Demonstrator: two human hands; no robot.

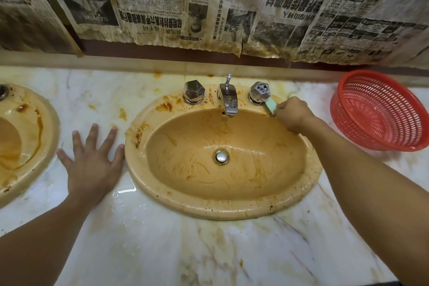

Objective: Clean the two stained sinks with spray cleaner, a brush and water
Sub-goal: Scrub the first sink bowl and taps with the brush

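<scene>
A tan oval sink with brown smears and orange stains fills the middle of the marble counter. Its chrome spout stands between two chrome knobs, one on the left and one on the right. My right hand grips a pale green brush against the sink's back right rim, just below the right knob. My left hand lies flat with fingers spread on the counter, left of the sink. A second stained sink shows partly at the left edge.
A red plastic basket sits on the counter at the right. Stained newspaper hangs on the wall above a low backsplash ledge. The marble counter is streaked with orange marks and wet patches.
</scene>
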